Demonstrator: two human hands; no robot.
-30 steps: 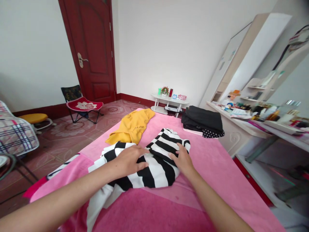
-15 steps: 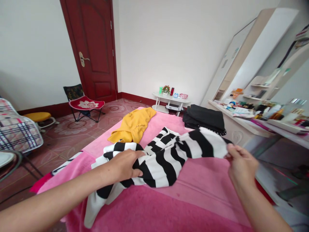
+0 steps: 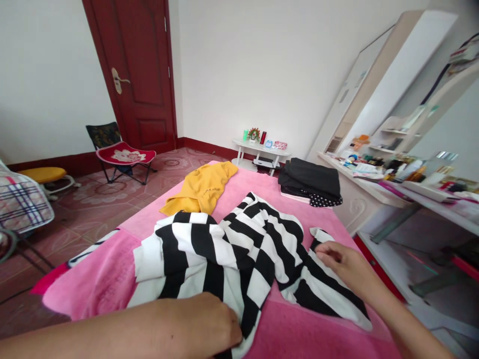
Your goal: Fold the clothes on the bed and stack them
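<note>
A black-and-white striped sweater (image 3: 209,244) lies rumpled across the pink bedspread (image 3: 299,329). At its near edge my left hand (image 3: 213,319) is closed, with fingers curled on the fabric; the fingertips are partly hidden. My right hand (image 3: 344,264) is over the sleeve at the right, fingers bent and pinched at the striped cloth. That sleeve is folded back on the bed, its lower part slanting towards me. Beyond the sweater rests a yellow garment (image 3: 204,187) with small lettering.
A stack of folded dark clothes (image 3: 310,180) sits at the bed's far right corner. To the right stands a dressing table (image 3: 368,187) crowded with bottles. A folding chair (image 3: 125,153) and a yellow stool (image 3: 43,174) are on the left. A low white stand (image 3: 258,149) is by the wall.
The right sleeve, stretched out and held up before, has come down folded onto the bed. My right hand has moved left, my left hand nearer to me along the sweater. The view has shifted slightly.
</note>
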